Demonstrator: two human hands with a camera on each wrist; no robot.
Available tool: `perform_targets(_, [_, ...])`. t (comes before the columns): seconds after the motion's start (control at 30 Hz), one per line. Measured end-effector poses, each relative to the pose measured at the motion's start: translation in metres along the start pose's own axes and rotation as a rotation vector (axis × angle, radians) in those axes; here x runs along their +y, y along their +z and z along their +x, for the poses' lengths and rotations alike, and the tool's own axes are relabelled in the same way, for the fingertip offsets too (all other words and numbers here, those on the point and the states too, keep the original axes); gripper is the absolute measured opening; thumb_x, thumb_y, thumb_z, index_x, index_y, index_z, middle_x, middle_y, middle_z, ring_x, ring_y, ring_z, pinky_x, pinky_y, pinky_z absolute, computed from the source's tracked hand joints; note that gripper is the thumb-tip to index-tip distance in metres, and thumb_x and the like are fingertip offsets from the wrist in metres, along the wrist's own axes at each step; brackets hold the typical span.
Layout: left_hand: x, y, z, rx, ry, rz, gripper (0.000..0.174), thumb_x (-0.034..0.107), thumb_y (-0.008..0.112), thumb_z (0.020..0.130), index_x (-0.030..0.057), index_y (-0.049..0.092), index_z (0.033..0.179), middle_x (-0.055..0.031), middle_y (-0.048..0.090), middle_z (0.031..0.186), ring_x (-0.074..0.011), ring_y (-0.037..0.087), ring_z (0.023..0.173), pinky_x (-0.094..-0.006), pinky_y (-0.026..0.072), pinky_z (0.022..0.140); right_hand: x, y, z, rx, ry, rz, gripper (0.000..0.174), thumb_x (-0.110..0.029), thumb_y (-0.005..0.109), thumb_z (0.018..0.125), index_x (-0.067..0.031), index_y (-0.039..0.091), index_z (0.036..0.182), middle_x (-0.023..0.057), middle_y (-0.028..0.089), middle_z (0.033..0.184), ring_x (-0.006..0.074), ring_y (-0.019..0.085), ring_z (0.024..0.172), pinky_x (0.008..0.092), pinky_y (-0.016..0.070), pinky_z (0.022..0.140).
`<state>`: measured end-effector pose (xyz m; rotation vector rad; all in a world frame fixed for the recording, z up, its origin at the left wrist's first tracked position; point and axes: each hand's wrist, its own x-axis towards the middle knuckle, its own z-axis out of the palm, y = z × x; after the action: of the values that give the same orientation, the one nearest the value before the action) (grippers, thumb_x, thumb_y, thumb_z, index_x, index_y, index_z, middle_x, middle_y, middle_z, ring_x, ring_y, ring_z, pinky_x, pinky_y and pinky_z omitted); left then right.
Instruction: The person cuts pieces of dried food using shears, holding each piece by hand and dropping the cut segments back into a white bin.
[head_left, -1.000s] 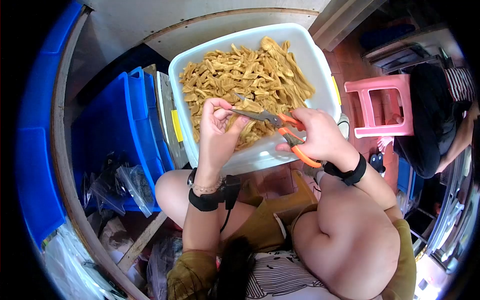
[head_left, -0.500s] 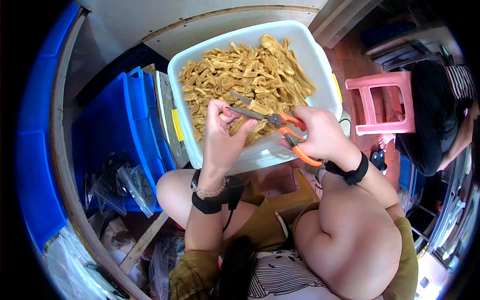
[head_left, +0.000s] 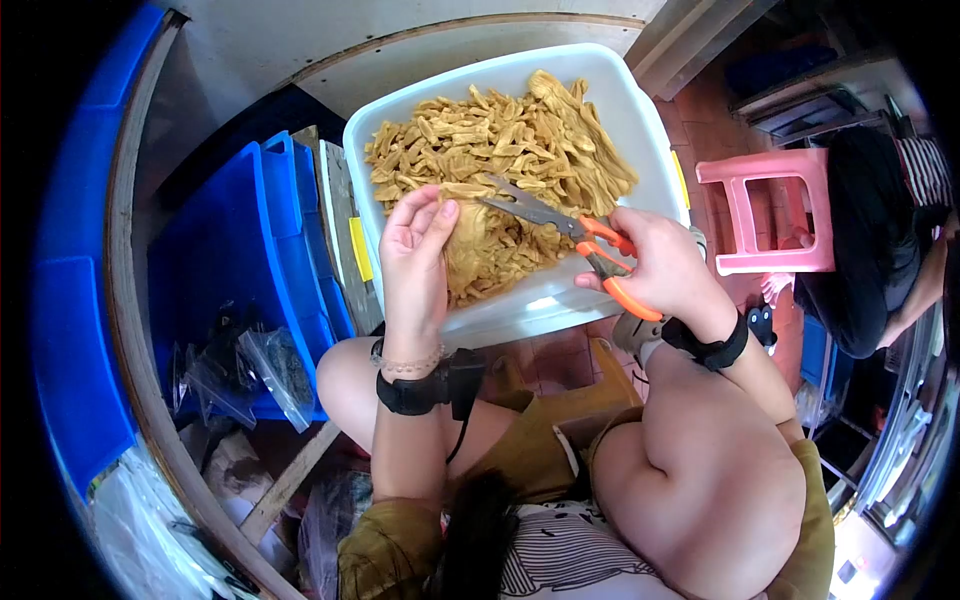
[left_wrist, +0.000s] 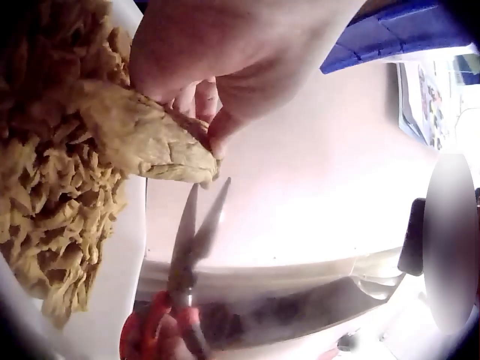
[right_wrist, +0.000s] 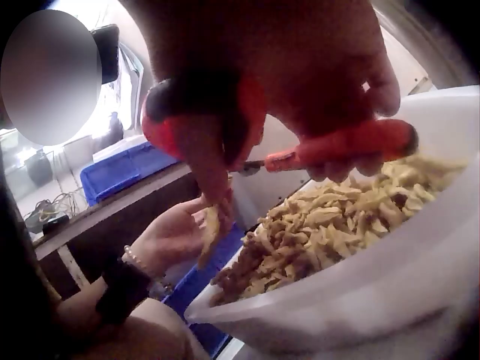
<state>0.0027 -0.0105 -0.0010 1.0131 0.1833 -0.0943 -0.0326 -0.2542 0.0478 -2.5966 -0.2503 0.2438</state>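
My left hand [head_left: 413,265] pinches a wrinkled tan food piece [left_wrist: 150,139] between thumb and fingers, over the left part of the tub. From it, the piece hangs toward the pile of cut yellowish-brown strips [head_left: 500,140]. Scissors [head_left: 545,214] with orange handles are gripped in my right hand [head_left: 665,265], blades parted and pointing left. In the left wrist view both blade tips stand close to the end of the held piece. The right wrist view shows the fingers wrapped around the handles, hiding most of the blades.
The white tub [head_left: 655,135] holds the strips, with longer uncut pieces at its far right. Blue bins [head_left: 225,250] and plastic bags [head_left: 270,375] are at the left. A pink stool [head_left: 765,210] stands at the right beside another seated person [head_left: 860,240].
The scissors have drawn back to the right, and their blades no longer straddle a strip. My left hand has shifted slightly left and up, still pinching a tan piece.
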Motion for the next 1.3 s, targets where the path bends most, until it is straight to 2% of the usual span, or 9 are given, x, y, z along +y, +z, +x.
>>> perform_targets(0.2, [0.001, 0.002, -0.003, -0.079, -0.055, 0.123, 0.022, -0.001, 0.062, 0.084, -0.0025, 0.057, 0.105, -0.0051, 0.061, 0.095, -0.0086, 0.058, 0.086, -0.0194, 0.0464, 0.081, -0.001, 0.002, 0.001, -0.046, -0.017, -0.028, 0.059, -0.052, 0.079, 0.059, -0.0018, 0.052, 0.074, 0.0152, 0.052, 0.065, 0.0353, 0.054, 0.064, 0.0397, 0.0425, 0.057])
perform_targets(0.37, [-0.001, 0.006, -0.006, -0.168, -0.046, 0.102, 0.032, -0.007, 0.061, 0.082, 0.0019, 0.043, 0.107, -0.0102, 0.061, 0.093, -0.0129, 0.061, 0.089, -0.0228, 0.0482, 0.082, -0.001, 0.008, 0.002, 0.020, -0.101, 0.043, 0.061, -0.057, 0.074, 0.060, -0.0016, 0.052, 0.071, 0.0160, 0.057, 0.067, 0.0377, 0.057, 0.064, 0.0416, 0.0451, 0.058])
perform_targets(0.43, [0.000, 0.011, -0.007, -0.153, -0.035, 0.086, 0.036, -0.009, 0.061, 0.081, 0.0061, 0.036, 0.102, -0.0115, 0.061, 0.090, -0.0145, 0.062, 0.090, -0.0236, 0.0488, 0.081, -0.005, 0.007, 0.002, -0.025, -0.053, 0.081, 0.057, -0.053, 0.074, 0.062, -0.0018, 0.051, 0.068, 0.0164, 0.056, 0.066, 0.0375, 0.056, 0.064, 0.0411, 0.0447, 0.057])
perform_targets(0.67, [0.001, -0.001, -0.002, -0.090, 0.062, 0.151, 0.035, -0.010, 0.060, 0.081, 0.0081, 0.033, 0.094, -0.0119, 0.061, 0.090, -0.0134, 0.061, 0.086, -0.0220, 0.0495, 0.076, 0.000, 0.008, 0.000, -0.069, 0.057, 0.065, 0.047, -0.038, 0.078, 0.062, -0.0022, 0.050, 0.071, 0.0157, 0.050, 0.062, 0.0343, 0.053, 0.059, 0.0377, 0.0409, 0.053])
perform_targets(0.87, [0.002, 0.012, -0.007, -0.161, 0.005, 0.183, 0.038, -0.012, 0.059, 0.080, 0.0085, 0.030, 0.091, -0.0104, 0.058, 0.086, -0.0124, 0.061, 0.082, -0.0224, 0.0498, 0.075, -0.008, 0.006, 0.003, 0.071, -0.125, 0.020, 0.046, -0.039, 0.077, 0.062, -0.0021, 0.049, 0.066, 0.0160, 0.050, 0.057, 0.0357, 0.052, 0.053, 0.0399, 0.0409, 0.051])
perform_targets(0.97, [-0.010, 0.014, -0.009, -0.191, 0.095, 0.239, 0.037, -0.011, 0.059, 0.080, 0.0075, 0.029, 0.090, -0.0130, 0.060, 0.088, -0.0127, 0.061, 0.081, -0.0226, 0.0494, 0.073, -0.005, 0.012, 0.003, 0.148, -0.175, -0.003, 0.044, -0.038, 0.075, 0.064, -0.0021, 0.050, 0.066, 0.0161, 0.049, 0.054, 0.0361, 0.052, 0.051, 0.0410, 0.0410, 0.050])
perform_targets(1.03, [-0.012, 0.007, -0.004, -0.175, 0.125, 0.297, 0.037, -0.011, 0.061, 0.080, 0.0076, 0.029, 0.090, -0.0128, 0.059, 0.088, -0.0122, 0.060, 0.080, -0.0223, 0.0491, 0.073, -0.003, 0.011, 0.001, 0.003, -0.018, -0.056, 0.036, -0.036, 0.067, 0.066, -0.0034, 0.053, 0.065, 0.0162, 0.057, 0.060, 0.0372, 0.058, 0.061, 0.0429, 0.0459, 0.055])
perform_targets(1.17, [-0.016, 0.008, -0.001, -0.139, 0.140, 0.294, 0.034, -0.008, 0.063, 0.080, 0.0075, 0.035, 0.092, -0.0112, 0.062, 0.088, -0.0116, 0.061, 0.078, -0.0204, 0.0485, 0.073, 0.005, 0.016, 0.005, 0.040, 0.036, -0.005, 0.032, -0.034, 0.066, 0.065, -0.0036, 0.054, 0.063, 0.0162, 0.058, 0.062, 0.0372, 0.058, 0.061, 0.0425, 0.0462, 0.055])
perform_targets(1.3, [-0.017, 0.000, -0.004, -0.115, 0.053, 0.322, 0.027, 0.000, 0.065, 0.082, 0.0027, 0.048, 0.103, -0.0071, 0.062, 0.094, -0.0101, 0.060, 0.084, -0.0207, 0.0484, 0.074, 0.014, 0.006, 0.006, 0.038, 0.180, -0.007, 0.044, -0.046, 0.068, 0.065, -0.0041, 0.056, 0.063, 0.0167, 0.059, 0.064, 0.0364, 0.059, 0.062, 0.0417, 0.0468, 0.057])
